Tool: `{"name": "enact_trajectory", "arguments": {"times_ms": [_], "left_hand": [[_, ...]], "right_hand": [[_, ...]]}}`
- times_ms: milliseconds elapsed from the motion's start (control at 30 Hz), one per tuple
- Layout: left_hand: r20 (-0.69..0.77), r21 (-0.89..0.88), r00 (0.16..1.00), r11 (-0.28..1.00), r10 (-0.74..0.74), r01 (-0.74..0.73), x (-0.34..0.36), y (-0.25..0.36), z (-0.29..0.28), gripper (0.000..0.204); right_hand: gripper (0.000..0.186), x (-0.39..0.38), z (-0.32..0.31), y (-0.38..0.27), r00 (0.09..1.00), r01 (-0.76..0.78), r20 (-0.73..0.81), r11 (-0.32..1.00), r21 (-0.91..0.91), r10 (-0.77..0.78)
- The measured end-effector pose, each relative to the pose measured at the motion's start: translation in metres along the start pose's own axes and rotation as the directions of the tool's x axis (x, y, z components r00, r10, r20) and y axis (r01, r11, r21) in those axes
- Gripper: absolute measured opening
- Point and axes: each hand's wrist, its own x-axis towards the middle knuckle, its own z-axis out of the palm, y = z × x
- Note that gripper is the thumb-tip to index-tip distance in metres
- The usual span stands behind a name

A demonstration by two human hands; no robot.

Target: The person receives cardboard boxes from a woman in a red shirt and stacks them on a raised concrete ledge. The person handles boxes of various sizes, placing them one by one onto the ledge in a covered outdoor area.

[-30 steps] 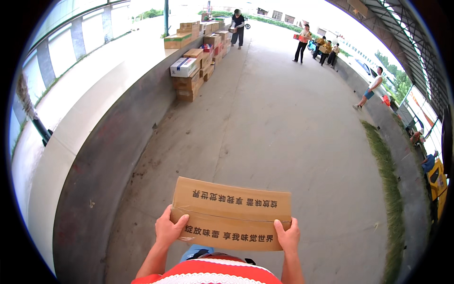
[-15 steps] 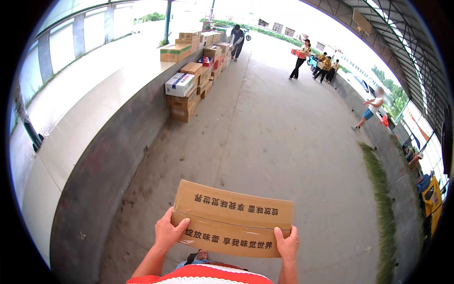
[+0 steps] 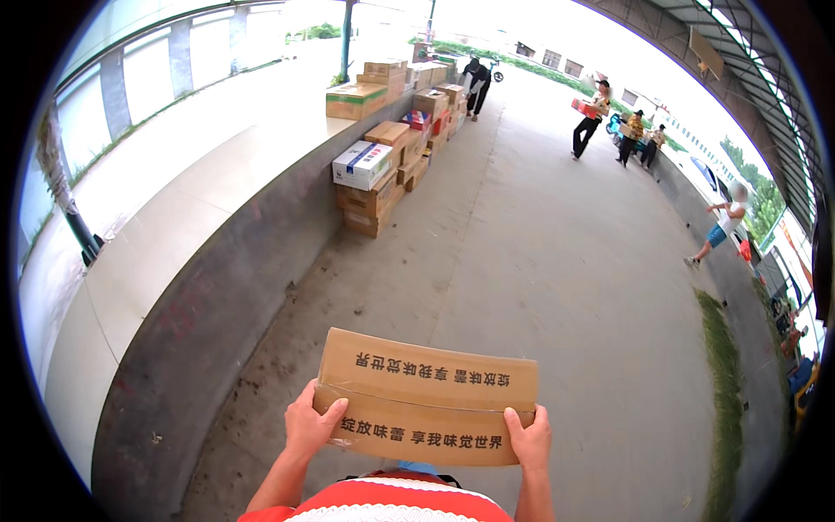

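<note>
I carry a brown cardboard box with dark printed characters in front of my chest, taped along its top seam. My left hand grips its lower left corner, thumb on the top face. My right hand clasps the lower right corner. The box is held level above a grey concrete floor.
A raised white platform with a dark concrete wall runs along my left. Stacked cardboard boxes line that wall ahead, with one more box on the ledge. Several people stand or walk farther off, one carrying a red box. Grass strip at right.
The stacked boxes along the wall have come closer and the people ahead look larger. My hands keep the same hold on the box.
</note>
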Motion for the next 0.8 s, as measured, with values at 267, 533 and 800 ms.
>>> {"name": "enact_trajectory", "arguments": {"times_ms": [267, 533, 800], "left_hand": [[-0.108, 0.009, 0.994, 1.0, -0.027, 0.028, 0.164, 0.065, 0.066, 0.048], [-0.169, 0.008, 0.984, 0.998, -0.055, 0.057, 0.266, 0.105, 0.125, 0.047], [-0.031, 0.004, 0.995, 0.996, -0.092, 0.092, 0.379, 0.127, 0.179, 0.048]], "right_hand": [[0.062, 0.223, 0.051, -0.062, 0.987, 0.129, 0.088, 0.991, 0.043, -0.132], [0.06, 0.347, 0.074, -0.086, 0.985, 0.125, 0.116, 0.992, 0.013, -0.126], [0.058, 0.435, 0.112, -0.073, 0.999, 0.016, 0.038, 1.0, 0.019, -0.017]]}}
